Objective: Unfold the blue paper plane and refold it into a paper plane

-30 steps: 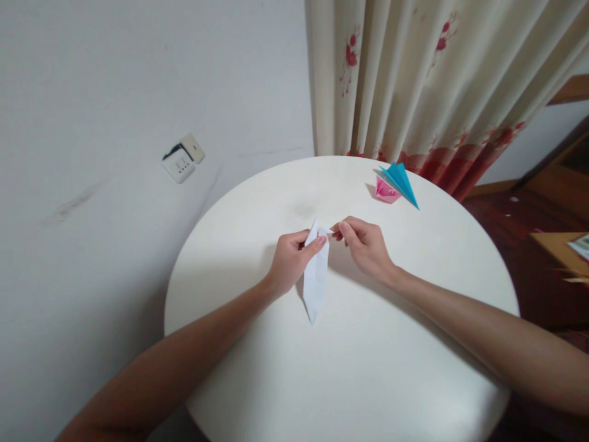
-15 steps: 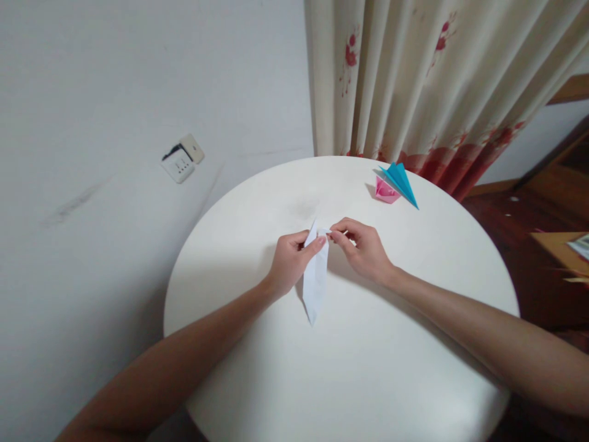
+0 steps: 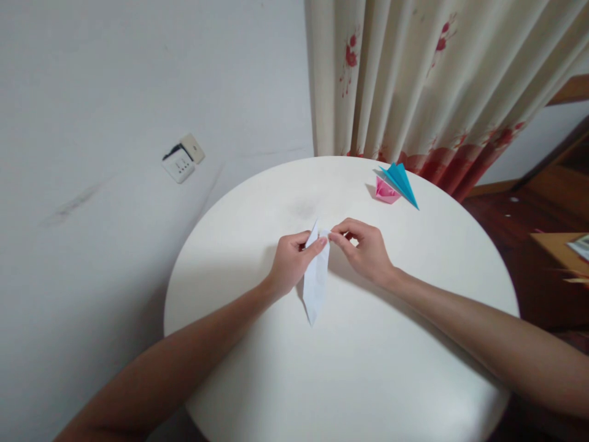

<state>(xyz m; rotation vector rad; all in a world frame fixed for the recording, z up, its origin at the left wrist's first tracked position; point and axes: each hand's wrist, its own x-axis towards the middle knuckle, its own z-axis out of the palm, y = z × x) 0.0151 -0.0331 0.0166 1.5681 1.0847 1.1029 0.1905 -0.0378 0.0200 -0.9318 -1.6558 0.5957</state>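
White folded paper, long and pointed, sits at the centre of the round white table, tip toward the person. Left hand pinches its upper edge, thumb and forefinger clamped on it. Right hand pinches a small flap at the top, fingertips closed on it. Pink paper piece and blue folded paper touch each other at the far edge, by the curtain.
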